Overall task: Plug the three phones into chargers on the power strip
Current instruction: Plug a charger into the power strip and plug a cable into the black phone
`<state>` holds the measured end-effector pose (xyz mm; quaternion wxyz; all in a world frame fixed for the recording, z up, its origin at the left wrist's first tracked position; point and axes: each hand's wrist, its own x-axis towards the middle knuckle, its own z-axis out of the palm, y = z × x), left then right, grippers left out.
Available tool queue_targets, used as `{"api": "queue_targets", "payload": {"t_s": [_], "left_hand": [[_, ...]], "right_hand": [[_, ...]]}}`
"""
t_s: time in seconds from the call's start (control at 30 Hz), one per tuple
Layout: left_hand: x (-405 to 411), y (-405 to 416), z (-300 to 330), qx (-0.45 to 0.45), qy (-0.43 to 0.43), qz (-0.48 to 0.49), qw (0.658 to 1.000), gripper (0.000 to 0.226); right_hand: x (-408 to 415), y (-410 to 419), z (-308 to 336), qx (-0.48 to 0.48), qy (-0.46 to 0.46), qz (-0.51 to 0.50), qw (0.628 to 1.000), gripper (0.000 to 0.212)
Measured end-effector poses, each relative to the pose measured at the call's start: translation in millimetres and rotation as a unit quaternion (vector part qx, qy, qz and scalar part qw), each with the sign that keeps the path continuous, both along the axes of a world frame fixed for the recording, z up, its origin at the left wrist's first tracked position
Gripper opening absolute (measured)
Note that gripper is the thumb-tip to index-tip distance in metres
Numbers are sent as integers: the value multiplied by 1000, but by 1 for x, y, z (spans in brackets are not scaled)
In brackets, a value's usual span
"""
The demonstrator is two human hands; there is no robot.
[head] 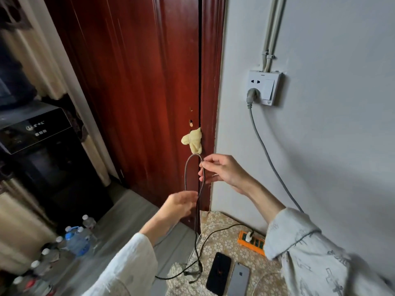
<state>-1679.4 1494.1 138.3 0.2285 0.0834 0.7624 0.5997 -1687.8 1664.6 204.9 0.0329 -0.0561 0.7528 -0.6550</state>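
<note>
Up high, right hand pinches looped dark cable; left hand loosely curled round its strands. Black phone, grey phone flat on desk near orange power strip.

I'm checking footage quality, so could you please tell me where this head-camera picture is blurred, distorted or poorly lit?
Head view: wide-angle bending bows the door and wall pipes; motion blur softens the left hand and right sleeve; the water dispenser sits in deep shadow; the wall socket is evenly lit.
</note>
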Motion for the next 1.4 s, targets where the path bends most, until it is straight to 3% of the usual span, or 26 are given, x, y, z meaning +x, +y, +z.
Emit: {"api": "queue_targets", "payload": {"t_s": [0.1, 0.27, 0.33, 0.47, 0.6, 0.73, 0.8, 0.83, 0.9, 0.97, 1.03, 1.1, 1.17, 1.2, 1.27, 1.4], "left_hand": [[9, 14, -3, -17, 34, -57, 998, 20], [3, 22, 8, 89, 27, 48, 994, 27], [-2, 21, 17, 176, -2, 78, 981, 26], [-14, 22, 34, 299, -44, 98, 948, 24], [-25, 19, 45, 380, -53, 125, 915, 24], [-35, 3, 44, 444, -71, 162, 878, 21], [-36, -2, 43, 408, -88, 152, 896, 22], [-35, -2, 42, 333, -86, 153, 926, 24], [-31, 0, 38, 96, -33, 154, 983, 31], [-27, 3, 30, -70, 53, 163, 983, 32], [-22, 8, 24, -162, 167, 154, 960, 19], [-18, 15, 18, -239, 241, 32, 940, 34], [-14, 27, 10, -269, 235, -100, 928, 45], [-10, 32, 8, -266, 217, -130, 930, 36], [-6, 37, 5, -224, 189, -116, 949, 12], [-6, 34, 7, -128, 204, -20, 970, 24]], "right_hand": [[-6, 5, 10, -9, 0, -15, 1000, 12], [-3, 15, -3, -56, -28, -76, 995, 16], [7, 21, -23, -12, -72, -54, 996, 22], [34, 19, -69, 52, -171, 90, 980, 46], [44, 27, -90, 167, -138, 69, 974, 22], [47, 50, -106, 242, -144, 9, 959, 16], [50, 59, -110, 266, -138, -14, 954, 14], [50, 62, -109, 268, -125, -32, 955, 14], [50, 66, -103, 242, -96, -73, 963, 14], [47, 64, -94, 220, -59, -90, 970, 15], [42, 59, -83, 236, -17, -77, 968, 17], [39, 49, -72, 261, 21, -49, 964, 19], [37, 43, -66, 269, 49, -40, 961, 19], [37, 42, -65, 267, 57, -46, 961, 18], [38, 42, -64, 262, 63, -64, 961, 17], [45, 45, -68, 252, 20, -67, 965, 15]]}}
